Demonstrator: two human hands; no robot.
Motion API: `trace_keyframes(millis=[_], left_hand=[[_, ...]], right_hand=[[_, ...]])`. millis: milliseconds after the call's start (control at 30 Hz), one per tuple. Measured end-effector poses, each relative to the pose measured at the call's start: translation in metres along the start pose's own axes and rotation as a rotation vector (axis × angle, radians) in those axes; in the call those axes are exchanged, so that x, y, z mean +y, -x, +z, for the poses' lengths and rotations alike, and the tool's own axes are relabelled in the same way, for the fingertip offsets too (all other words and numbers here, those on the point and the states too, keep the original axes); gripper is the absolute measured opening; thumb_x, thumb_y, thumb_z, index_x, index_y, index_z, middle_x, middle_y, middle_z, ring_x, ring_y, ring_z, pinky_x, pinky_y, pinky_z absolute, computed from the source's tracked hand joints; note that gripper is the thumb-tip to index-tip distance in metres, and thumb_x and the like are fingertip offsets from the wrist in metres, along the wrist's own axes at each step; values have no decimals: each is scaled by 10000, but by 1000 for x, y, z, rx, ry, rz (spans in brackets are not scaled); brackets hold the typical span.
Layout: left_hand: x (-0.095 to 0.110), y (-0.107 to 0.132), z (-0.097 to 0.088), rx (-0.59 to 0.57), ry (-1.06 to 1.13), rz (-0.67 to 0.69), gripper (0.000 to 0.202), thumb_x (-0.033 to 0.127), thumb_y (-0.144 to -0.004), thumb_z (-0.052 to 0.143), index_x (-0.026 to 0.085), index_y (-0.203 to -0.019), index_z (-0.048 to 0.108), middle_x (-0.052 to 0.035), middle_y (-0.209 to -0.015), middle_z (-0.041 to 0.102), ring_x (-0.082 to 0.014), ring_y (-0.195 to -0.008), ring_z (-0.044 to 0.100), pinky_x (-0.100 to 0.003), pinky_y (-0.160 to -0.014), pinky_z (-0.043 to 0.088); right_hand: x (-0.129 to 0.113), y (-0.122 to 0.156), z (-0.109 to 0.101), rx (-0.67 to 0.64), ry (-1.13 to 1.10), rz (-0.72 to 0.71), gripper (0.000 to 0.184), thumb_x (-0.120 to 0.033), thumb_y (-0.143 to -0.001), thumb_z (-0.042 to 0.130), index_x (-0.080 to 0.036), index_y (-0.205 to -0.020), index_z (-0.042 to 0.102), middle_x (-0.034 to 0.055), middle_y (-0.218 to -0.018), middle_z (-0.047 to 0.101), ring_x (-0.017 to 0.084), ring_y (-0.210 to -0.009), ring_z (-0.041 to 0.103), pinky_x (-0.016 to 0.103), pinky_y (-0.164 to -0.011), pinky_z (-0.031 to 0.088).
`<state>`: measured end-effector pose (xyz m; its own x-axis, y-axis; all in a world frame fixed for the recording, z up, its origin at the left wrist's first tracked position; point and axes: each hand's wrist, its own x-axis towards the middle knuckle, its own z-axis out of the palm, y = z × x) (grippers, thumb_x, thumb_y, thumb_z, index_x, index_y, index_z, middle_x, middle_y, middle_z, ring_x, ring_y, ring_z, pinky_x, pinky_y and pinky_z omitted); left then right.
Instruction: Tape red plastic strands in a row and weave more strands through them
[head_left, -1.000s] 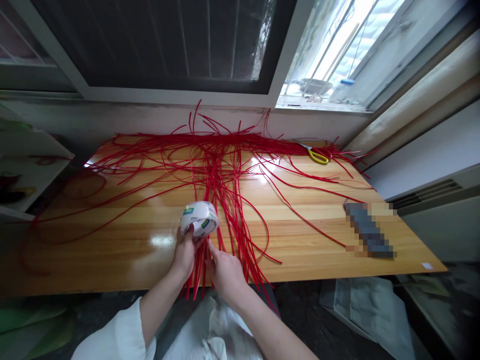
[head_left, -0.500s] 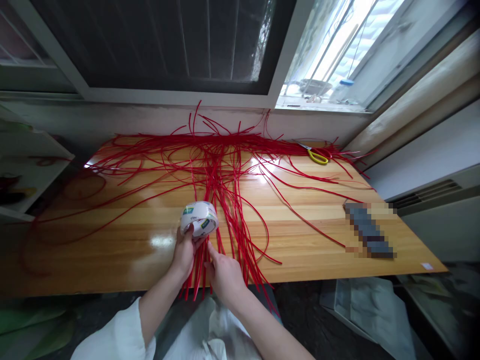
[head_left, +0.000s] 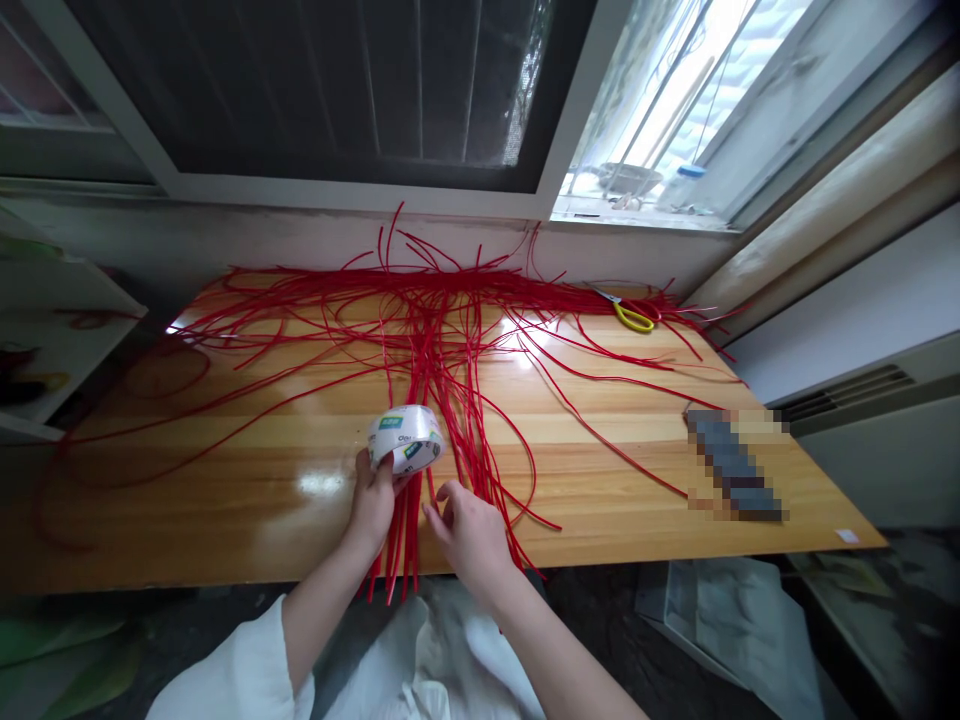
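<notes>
In the head view, my left hand [head_left: 373,505] is wrapped round a wide roll of clear packing tape [head_left: 406,424] with a white and green printed core, tilted above the table. Beneath it, a bundle of thin red cords [head_left: 409,530] runs toward the table's near edge. Just to the right, my right hand [head_left: 474,540] has its fingers curled, thumb and forefinger close together. One red strand runs down into these fingertips; the palm is turned away from view. More red cords pass under and beside the right hand.
A long heap of red cords [head_left: 465,285] lies along the table's back by the wall. Yellow-handled scissors [head_left: 634,318] rest at its right end. A blurred dark object [head_left: 735,465] lies on the wooden table [head_left: 247,510] at right. A grey bin [head_left: 731,620] stands below.
My right hand has moved a little to the right, away from the bundle, its forefinger now curled. The tape roll in my left hand has shifted slightly right.
</notes>
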<state>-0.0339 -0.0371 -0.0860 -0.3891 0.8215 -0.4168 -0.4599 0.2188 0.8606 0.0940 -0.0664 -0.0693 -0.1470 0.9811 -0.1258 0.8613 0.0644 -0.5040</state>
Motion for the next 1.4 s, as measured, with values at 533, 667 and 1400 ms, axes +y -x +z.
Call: trace_keyframes(millis=[533,667,1400], left_hand=[[7,-3,0,-14,62,-77,207,309,-864,497,195,-1035,474,-78,-1021,621,-153,-822,647,-319,-768,532],[10,-3,-1,-20,77,-106,216,313,-868,488,193,-1048,489,-79,-1020,624,-148,-810,646,-323,-768,531],[10,-3,-3,-64,135,-97,254,318,-854,516,189,-1072,497,-88,-1088,621,-168,-891,645,-343,-807,528]], right_hand=[[-25,-34,5,-107,273,-28,193,-212,-808,478,-113,-957,551,121,-858,663,224,-789,650,282,-619,438],[-26,-40,-7,-172,292,23,198,-138,-763,500,-91,-941,572,147,-844,671,243,-803,657,286,-623,445],[-14,0,15,-11,-138,-35,510,-92,-819,409,-135,-1326,440,117,-987,652,177,-871,614,254,-772,456]])
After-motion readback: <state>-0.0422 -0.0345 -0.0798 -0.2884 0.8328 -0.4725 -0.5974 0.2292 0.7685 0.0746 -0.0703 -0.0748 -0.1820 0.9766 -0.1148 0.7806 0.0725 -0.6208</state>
